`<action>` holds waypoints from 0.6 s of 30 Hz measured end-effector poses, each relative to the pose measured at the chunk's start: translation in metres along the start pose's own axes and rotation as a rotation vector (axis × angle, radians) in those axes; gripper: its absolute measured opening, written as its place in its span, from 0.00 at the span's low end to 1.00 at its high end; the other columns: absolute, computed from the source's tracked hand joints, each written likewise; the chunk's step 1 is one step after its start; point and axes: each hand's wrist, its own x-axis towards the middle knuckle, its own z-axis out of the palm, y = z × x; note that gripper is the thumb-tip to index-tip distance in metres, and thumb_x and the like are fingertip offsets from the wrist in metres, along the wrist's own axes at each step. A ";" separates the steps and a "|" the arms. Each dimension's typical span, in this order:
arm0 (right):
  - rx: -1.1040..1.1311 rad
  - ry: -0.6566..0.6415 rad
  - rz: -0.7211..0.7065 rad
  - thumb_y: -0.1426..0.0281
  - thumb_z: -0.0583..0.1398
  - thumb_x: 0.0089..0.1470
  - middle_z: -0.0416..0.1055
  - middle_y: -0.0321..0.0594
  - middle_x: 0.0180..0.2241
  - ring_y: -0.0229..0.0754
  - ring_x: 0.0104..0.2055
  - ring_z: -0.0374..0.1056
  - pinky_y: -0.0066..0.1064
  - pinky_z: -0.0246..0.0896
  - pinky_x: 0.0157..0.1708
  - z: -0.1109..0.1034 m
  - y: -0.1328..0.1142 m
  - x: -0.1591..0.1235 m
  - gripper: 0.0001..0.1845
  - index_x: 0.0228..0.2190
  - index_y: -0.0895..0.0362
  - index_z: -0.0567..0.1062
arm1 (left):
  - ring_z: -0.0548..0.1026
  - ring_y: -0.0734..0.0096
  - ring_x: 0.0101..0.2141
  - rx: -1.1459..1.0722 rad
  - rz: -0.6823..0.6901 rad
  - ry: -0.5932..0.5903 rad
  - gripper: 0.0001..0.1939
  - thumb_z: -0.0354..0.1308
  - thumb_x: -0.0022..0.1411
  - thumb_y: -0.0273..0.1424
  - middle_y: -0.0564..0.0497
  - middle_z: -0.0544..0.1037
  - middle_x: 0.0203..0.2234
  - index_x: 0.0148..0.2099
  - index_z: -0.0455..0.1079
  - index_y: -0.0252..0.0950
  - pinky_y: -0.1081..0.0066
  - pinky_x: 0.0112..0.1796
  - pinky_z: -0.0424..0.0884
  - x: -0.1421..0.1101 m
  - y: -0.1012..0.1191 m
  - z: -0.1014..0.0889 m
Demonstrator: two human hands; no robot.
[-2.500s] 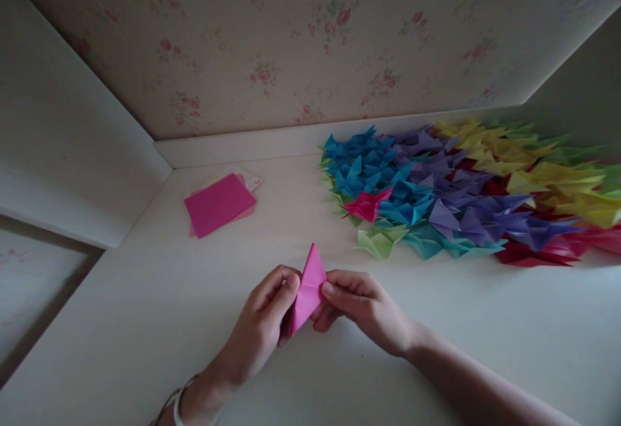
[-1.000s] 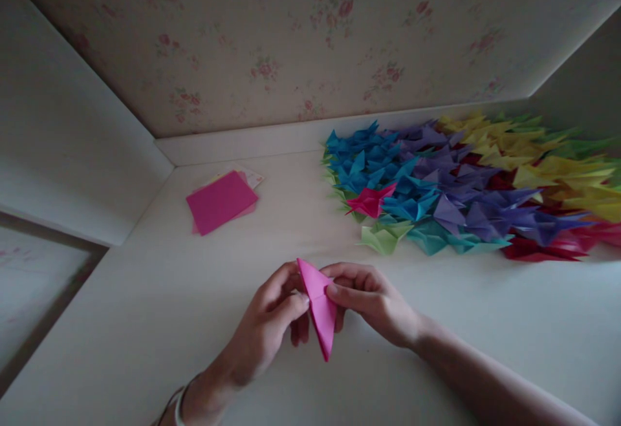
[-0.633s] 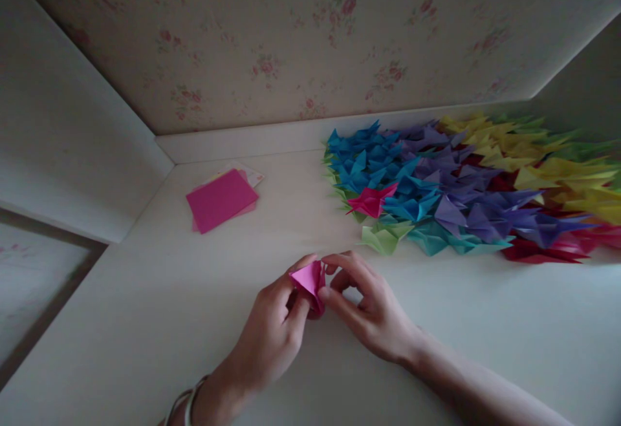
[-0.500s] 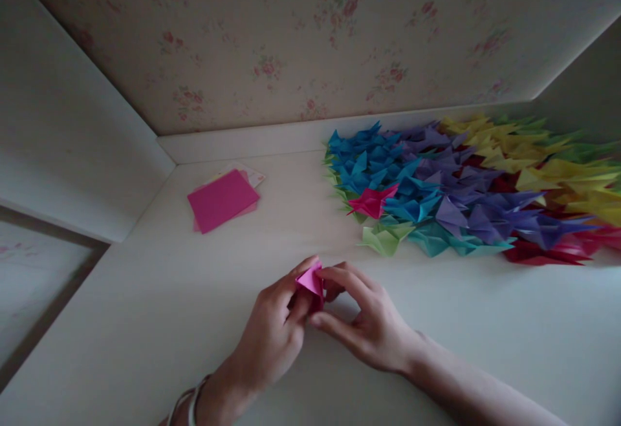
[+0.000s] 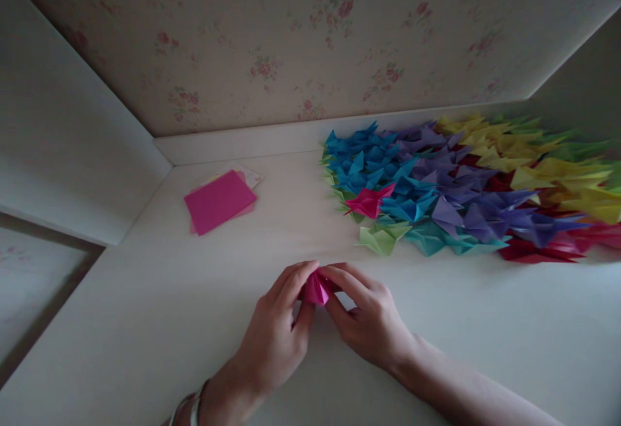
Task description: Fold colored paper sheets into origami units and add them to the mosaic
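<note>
Between my two hands is a small folded piece of pink origami paper [image 5: 317, 289], its pleats showing toward me. My left hand [image 5: 277, 328] pinches it from the left, thumb below and fingers over the top. From the right, my right hand [image 5: 371, 319] grips the same piece with thumb and fingertips. Parts of the paper are hidden behind my fingers. Both hands are just above the white table [image 5: 184, 322].
At the back left lies a stack of pink paper sheets [image 5: 220, 203]. Many folded paper figures [image 5: 451, 187] in blue, purple, yellow, red and green crowd the right side, with a bright pink figure [image 5: 369, 202] among them. A floral-papered wall [image 5: 291, 44] closes off the back.
The folded pink paper has turned, so its pleated side now shows instead of a flat triangular flap. My right thumb has moved up from its lower edge, and both hands close tighter around it.
</note>
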 end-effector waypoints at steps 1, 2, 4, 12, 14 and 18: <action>-0.043 0.001 -0.011 0.81 0.56 0.55 0.78 0.44 0.39 0.42 0.36 0.76 0.30 0.73 0.35 0.000 0.000 0.000 0.18 0.46 0.56 0.74 | 0.76 0.61 0.52 0.003 -0.012 -0.009 0.26 0.52 0.64 0.18 0.46 0.76 0.54 0.62 0.63 0.42 0.63 0.53 0.73 -0.002 0.000 0.001; -0.090 0.006 -0.028 0.81 0.55 0.54 0.78 0.44 0.37 0.42 0.34 0.75 0.30 0.72 0.33 -0.001 0.001 -0.001 0.17 0.43 0.56 0.74 | 0.77 0.60 0.51 0.002 -0.025 -0.017 0.26 0.52 0.64 0.19 0.45 0.75 0.55 0.62 0.63 0.42 0.63 0.51 0.75 -0.003 -0.001 0.003; -0.170 0.021 -0.067 0.81 0.55 0.51 0.77 0.43 0.33 0.42 0.30 0.74 0.29 0.70 0.29 -0.002 0.002 -0.001 0.15 0.39 0.56 0.74 | 0.78 0.60 0.50 -0.015 -0.031 -0.023 0.25 0.53 0.64 0.19 0.43 0.72 0.58 0.61 0.62 0.42 0.65 0.47 0.78 -0.007 -0.001 0.005; -0.221 -0.021 -0.130 0.80 0.54 0.54 0.80 0.44 0.35 0.42 0.31 0.76 0.30 0.70 0.30 -0.005 0.002 0.001 0.14 0.40 0.56 0.73 | 0.64 0.56 0.63 0.095 0.091 -0.049 0.31 0.54 0.66 0.22 0.42 0.62 0.66 0.68 0.54 0.43 0.59 0.58 0.69 -0.011 -0.005 0.008; -0.219 -0.021 -0.162 0.80 0.54 0.56 0.81 0.44 0.36 0.43 0.33 0.77 0.30 0.71 0.32 -0.006 0.001 0.001 0.14 0.41 0.56 0.73 | 0.63 0.56 0.64 0.116 0.105 -0.041 0.32 0.53 0.66 0.21 0.43 0.60 0.67 0.69 0.53 0.44 0.59 0.59 0.68 -0.012 -0.005 0.008; -0.271 0.003 -0.250 0.80 0.55 0.59 0.81 0.46 0.38 0.44 0.33 0.78 0.32 0.72 0.33 -0.007 0.000 0.001 0.13 0.45 0.58 0.72 | 0.60 0.56 0.66 0.143 0.070 -0.026 0.33 0.51 0.68 0.22 0.43 0.58 0.68 0.71 0.50 0.43 0.56 0.61 0.64 -0.012 -0.003 0.008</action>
